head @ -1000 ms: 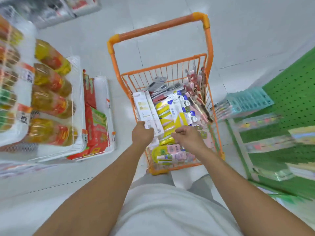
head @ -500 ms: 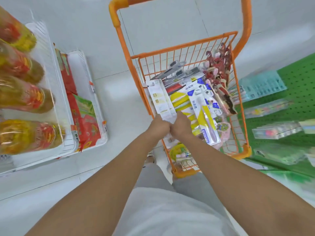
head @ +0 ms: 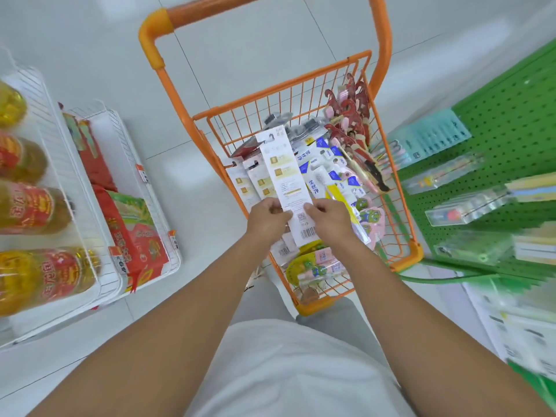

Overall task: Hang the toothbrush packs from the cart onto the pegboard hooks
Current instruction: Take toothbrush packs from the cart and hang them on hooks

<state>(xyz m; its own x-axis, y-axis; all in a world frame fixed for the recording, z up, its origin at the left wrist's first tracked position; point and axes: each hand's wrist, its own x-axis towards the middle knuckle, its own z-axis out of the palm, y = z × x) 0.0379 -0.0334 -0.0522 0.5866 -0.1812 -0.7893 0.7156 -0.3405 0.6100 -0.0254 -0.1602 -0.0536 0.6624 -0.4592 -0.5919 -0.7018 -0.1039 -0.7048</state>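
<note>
far left: oil bottles [head: 21,203] on a white wire shelf [head: 75,176]; beside them, red bags [head: 135,236] in a lower wire tray; centre: orange cart [head: 403,254], its basket holding many toothbrush packs, among them white-and-gold packs [head: 255,182] at its left side, blue-and-white packs [head: 328,173] in the middle, red-and-pink packs [head: 349,127] at the right wall, and frog-print packs [head: 368,215] nearer the person; left hand [head: 266,218] pinches the left edge of 1 long white pack [head: 285,173], fingers curled on it; right hand [head: 331,218] pinches the right edge of the same pack, fingers curled likewise; the pack is held over the basket, hang-tab end pointing away from the person, barcode end between the wrists; right: green pegboard [head: 511,121], with several packs [head: 469,206] already on its hooks, though which of these came from the cart cannot be told; judged progress: early to middle; 1 pack is lifted but not yet carried to the board; most of the cart's load appears left to hang; the held pack needs a turn to the right and its tab slot threaded onto a free hook.
</note>
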